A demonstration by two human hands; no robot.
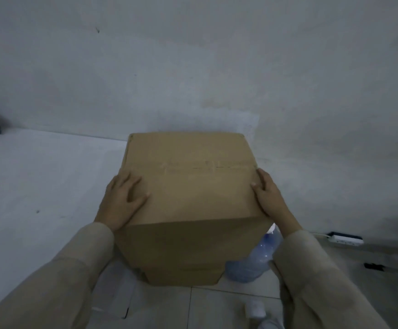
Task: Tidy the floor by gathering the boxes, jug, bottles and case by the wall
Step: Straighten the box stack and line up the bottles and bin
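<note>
Against the far wall (193, 67), a large cardboard box (191, 193) sits atop a lower box (183, 274), left hand (119, 200) and right hand (268, 195) pressing its sides with straight, slightly spread fingers, so stacking looks under way; next, I judge, squaring it before fetching the blue water jug (252, 260) just right.

No legible text, label or number anywhere. Cardboard box (191, 186): plain top, taped seam across it shows only faint smudged marks, unreadable
</note>
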